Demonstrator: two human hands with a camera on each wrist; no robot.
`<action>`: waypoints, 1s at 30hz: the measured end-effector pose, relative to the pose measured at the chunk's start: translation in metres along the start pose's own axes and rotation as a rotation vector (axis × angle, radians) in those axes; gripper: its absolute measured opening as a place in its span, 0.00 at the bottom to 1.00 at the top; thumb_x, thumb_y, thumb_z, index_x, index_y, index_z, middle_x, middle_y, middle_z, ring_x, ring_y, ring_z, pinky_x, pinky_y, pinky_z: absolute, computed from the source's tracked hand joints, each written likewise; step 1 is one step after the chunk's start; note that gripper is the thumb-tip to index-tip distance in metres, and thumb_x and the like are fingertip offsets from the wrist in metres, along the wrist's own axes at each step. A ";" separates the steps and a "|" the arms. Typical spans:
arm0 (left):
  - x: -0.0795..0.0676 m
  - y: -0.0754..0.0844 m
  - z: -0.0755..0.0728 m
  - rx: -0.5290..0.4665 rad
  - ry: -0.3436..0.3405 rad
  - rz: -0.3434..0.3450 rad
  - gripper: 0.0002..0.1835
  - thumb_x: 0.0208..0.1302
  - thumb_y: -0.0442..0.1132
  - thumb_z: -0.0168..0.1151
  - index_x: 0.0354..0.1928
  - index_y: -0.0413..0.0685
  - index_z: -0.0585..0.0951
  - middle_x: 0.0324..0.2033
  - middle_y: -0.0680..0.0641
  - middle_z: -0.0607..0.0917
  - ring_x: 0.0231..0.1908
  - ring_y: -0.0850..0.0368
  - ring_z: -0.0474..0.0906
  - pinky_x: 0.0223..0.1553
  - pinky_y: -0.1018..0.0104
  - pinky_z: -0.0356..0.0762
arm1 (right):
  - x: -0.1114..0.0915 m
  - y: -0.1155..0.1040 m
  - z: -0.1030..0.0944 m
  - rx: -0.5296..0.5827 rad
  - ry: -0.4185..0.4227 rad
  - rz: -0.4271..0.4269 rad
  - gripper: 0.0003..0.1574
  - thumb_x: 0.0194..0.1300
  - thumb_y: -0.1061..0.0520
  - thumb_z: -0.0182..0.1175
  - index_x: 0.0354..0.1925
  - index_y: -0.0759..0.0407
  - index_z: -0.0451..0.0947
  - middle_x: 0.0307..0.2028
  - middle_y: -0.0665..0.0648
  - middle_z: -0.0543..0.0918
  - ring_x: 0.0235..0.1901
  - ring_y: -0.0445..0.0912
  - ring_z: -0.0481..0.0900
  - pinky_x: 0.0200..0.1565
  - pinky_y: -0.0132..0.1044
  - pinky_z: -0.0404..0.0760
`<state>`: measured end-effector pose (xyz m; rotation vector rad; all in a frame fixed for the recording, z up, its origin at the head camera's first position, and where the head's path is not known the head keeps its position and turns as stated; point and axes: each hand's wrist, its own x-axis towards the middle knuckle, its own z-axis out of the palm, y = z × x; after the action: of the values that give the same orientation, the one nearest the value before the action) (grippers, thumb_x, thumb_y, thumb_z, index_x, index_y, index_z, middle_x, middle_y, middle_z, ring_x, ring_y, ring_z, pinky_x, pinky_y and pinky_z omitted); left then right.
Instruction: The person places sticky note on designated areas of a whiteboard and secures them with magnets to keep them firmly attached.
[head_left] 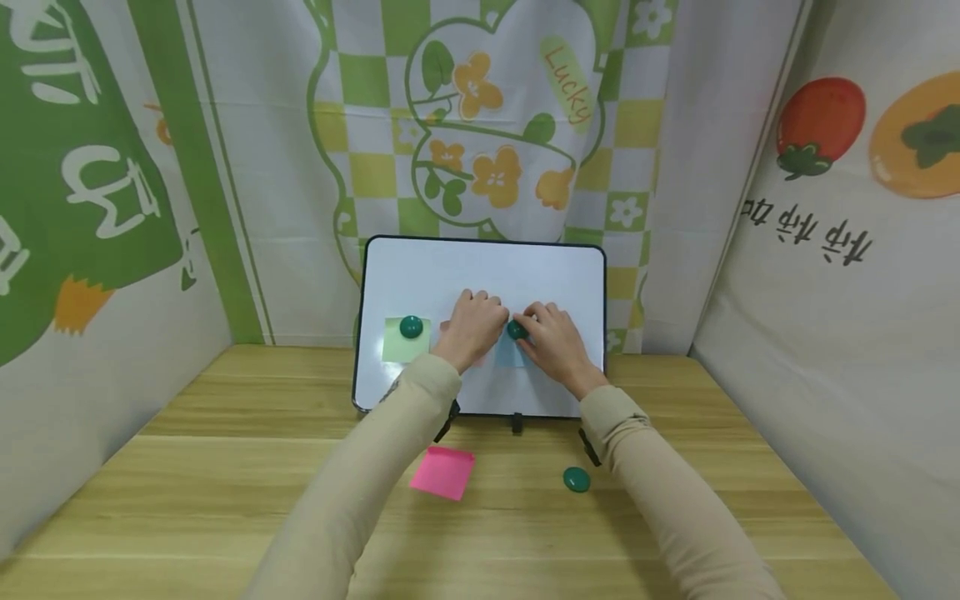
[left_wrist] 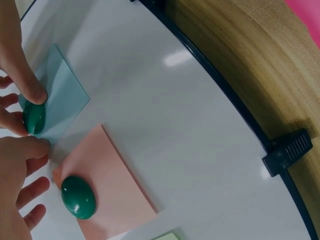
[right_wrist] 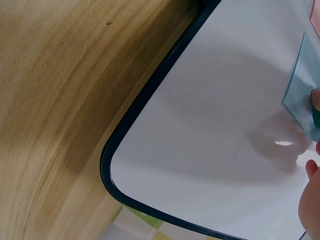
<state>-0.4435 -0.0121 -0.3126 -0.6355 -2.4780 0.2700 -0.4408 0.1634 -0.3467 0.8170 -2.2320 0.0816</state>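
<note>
A white magnetic board (head_left: 420,271) with a dark rim leans at the back of the table. My right hand (head_left: 558,342) pinches a green oval magnet (left_wrist: 34,119) between thumb and fingers, against the blue sticky note (left_wrist: 67,97) on the board. Beside it, my left hand (head_left: 474,325) has its thumb tip right at the note's edge, its other fingers loosely spread. A pink-orange note (left_wrist: 117,185) under a second green magnet (left_wrist: 78,196) sits next to the blue one, mostly hidden by my left hand in the head view. Farther left, another magnet (head_left: 411,327) lies on a light green note (head_left: 397,352).
On the wooden table (head_left: 247,467), a bright pink sticky note (head_left: 444,473) lies in front of the board, and a loose green magnet (head_left: 577,479) lies near my right forearm. A dark clip (head_left: 517,423) sticks out from the board's lower rim. Printed curtains (head_left: 262,167) surround the table.
</note>
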 end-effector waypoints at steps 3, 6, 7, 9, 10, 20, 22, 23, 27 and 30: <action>-0.002 -0.001 -0.001 0.000 -0.009 -0.005 0.09 0.72 0.42 0.58 0.45 0.54 0.87 0.37 0.51 0.87 0.39 0.53 0.80 0.49 0.57 0.76 | 0.001 -0.002 0.001 0.002 -0.010 0.005 0.25 0.61 0.53 0.71 0.56 0.58 0.82 0.48 0.59 0.81 0.43 0.53 0.77 0.42 0.44 0.77; -0.003 -0.001 -0.001 0.004 -0.007 -0.008 0.09 0.72 0.42 0.58 0.45 0.54 0.87 0.37 0.51 0.87 0.39 0.53 0.80 0.49 0.57 0.76 | 0.001 -0.003 0.001 0.002 -0.019 0.013 0.25 0.61 0.53 0.70 0.56 0.58 0.82 0.48 0.59 0.81 0.43 0.53 0.77 0.42 0.44 0.77; -0.004 -0.002 -0.002 0.005 -0.006 -0.009 0.09 0.72 0.42 0.58 0.45 0.54 0.87 0.37 0.51 0.87 0.39 0.53 0.80 0.49 0.57 0.76 | 0.001 -0.003 0.001 0.000 -0.019 0.014 0.25 0.62 0.53 0.70 0.56 0.58 0.81 0.48 0.59 0.81 0.44 0.53 0.77 0.43 0.44 0.77; -0.005 -0.002 -0.002 -0.005 -0.002 -0.006 0.09 0.72 0.42 0.58 0.46 0.54 0.87 0.38 0.51 0.87 0.39 0.53 0.80 0.49 0.57 0.76 | 0.000 -0.003 0.001 -0.004 -0.018 0.014 0.25 0.62 0.52 0.70 0.57 0.58 0.81 0.48 0.59 0.81 0.44 0.53 0.76 0.43 0.45 0.77; -0.006 -0.003 -0.002 -0.013 -0.003 -0.003 0.09 0.72 0.42 0.58 0.47 0.55 0.87 0.40 0.51 0.87 0.40 0.53 0.81 0.49 0.57 0.76 | 0.000 -0.002 0.000 -0.009 -0.017 0.014 0.26 0.62 0.52 0.69 0.57 0.58 0.81 0.48 0.59 0.81 0.44 0.53 0.76 0.42 0.45 0.76; -0.017 -0.015 -0.003 -0.157 0.014 0.016 0.11 0.67 0.41 0.64 0.50 0.53 0.86 0.48 0.49 0.87 0.47 0.51 0.82 0.49 0.57 0.78 | -0.015 0.005 -0.004 0.028 -0.001 0.068 0.26 0.63 0.50 0.69 0.56 0.60 0.81 0.48 0.59 0.81 0.43 0.52 0.76 0.42 0.44 0.76; -0.020 -0.017 -0.004 -0.169 0.022 0.035 0.11 0.66 0.42 0.65 0.49 0.54 0.86 0.48 0.49 0.87 0.47 0.51 0.82 0.48 0.58 0.78 | -0.018 0.006 -0.005 0.047 0.009 0.072 0.26 0.63 0.50 0.69 0.56 0.60 0.81 0.48 0.59 0.81 0.42 0.53 0.76 0.42 0.44 0.76; -0.022 -0.017 -0.004 -0.175 0.025 0.045 0.11 0.66 0.42 0.65 0.49 0.54 0.86 0.48 0.49 0.87 0.47 0.51 0.82 0.47 0.58 0.78 | -0.020 0.006 -0.005 0.056 0.017 0.071 0.26 0.63 0.51 0.69 0.56 0.60 0.81 0.48 0.59 0.81 0.42 0.53 0.76 0.41 0.44 0.76; -0.029 -0.018 -0.005 -0.199 0.029 0.075 0.11 0.65 0.43 0.66 0.48 0.54 0.86 0.47 0.50 0.87 0.46 0.52 0.81 0.46 0.59 0.77 | -0.025 0.006 -0.005 0.080 0.050 0.061 0.26 0.61 0.52 0.70 0.55 0.60 0.82 0.47 0.59 0.81 0.41 0.52 0.76 0.40 0.43 0.75; -0.035 -0.021 -0.007 -0.219 0.015 0.073 0.11 0.65 0.43 0.66 0.49 0.54 0.86 0.47 0.50 0.87 0.45 0.52 0.81 0.46 0.60 0.77 | -0.027 0.005 -0.006 0.089 0.050 0.054 0.25 0.61 0.52 0.70 0.54 0.60 0.82 0.47 0.59 0.81 0.42 0.52 0.76 0.41 0.43 0.75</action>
<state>-0.4219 -0.0471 -0.3166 -0.8162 -2.4933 0.0210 -0.4257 0.1834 -0.3600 0.7934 -2.2168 0.2260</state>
